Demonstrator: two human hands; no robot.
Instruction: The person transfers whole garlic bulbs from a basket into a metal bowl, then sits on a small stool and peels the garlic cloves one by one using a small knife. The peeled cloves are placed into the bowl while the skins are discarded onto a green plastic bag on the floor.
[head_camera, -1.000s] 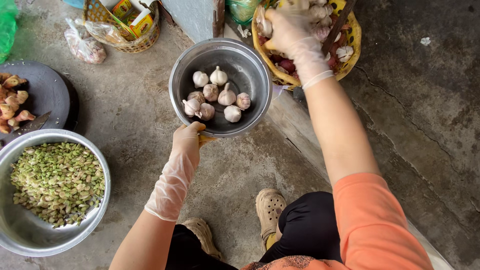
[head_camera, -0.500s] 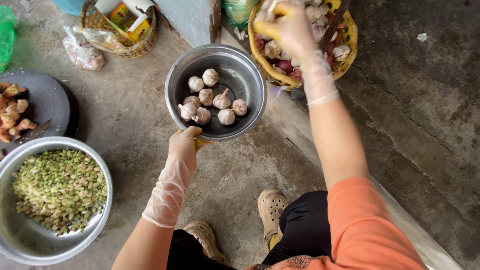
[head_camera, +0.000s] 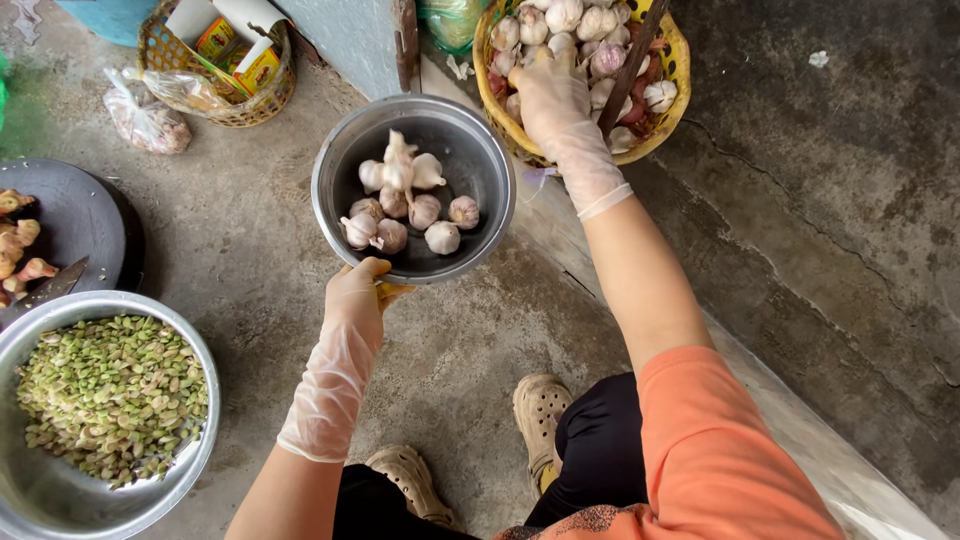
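Rough concrete floor (head_camera: 250, 230) lies under everything. Left hand (head_camera: 362, 295), gloved, has its grip closed on the near rim of a metal bowl (head_camera: 345, 150) of garlic bulbs (head_camera: 405, 200), held above the floor. Right hand (head_camera: 550, 100), also gloved, rests fingers-down among garlic in a yellow basket (head_camera: 680, 60) beyond; whether its grip holds anything cannot be told.

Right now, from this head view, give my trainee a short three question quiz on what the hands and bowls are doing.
1. True or false: the left hand grips the rim of the steel bowl of garlic bulbs.
2. Where is the right hand? A: in the yellow basket of garlic. B: on the knife. C: in the bowl of green pieces.
3. Fill in: both hands wear clear ____.

Key: 1 true. 2 A. 3 gloves.
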